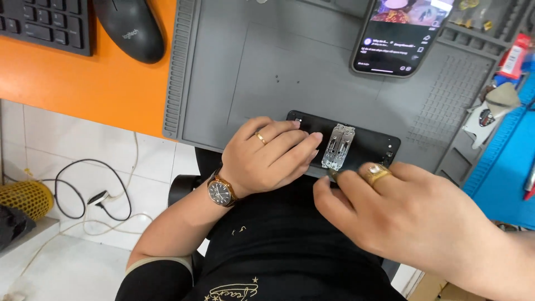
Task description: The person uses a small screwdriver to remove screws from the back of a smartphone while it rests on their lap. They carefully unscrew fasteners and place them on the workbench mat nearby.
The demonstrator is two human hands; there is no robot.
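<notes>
An orange desk stands above a white tiled floor.

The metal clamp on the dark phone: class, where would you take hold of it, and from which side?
Take the clamp by its two long side edges, from above. It sits flat across the phone, narrow and upright in the view, with the left hand on one side and the right hand at its near end; the far end is free.

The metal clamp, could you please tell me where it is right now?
In the head view, the metal clamp sits across the dark phone at the grey mat's near edge, between the left hand and right hand.
</notes>
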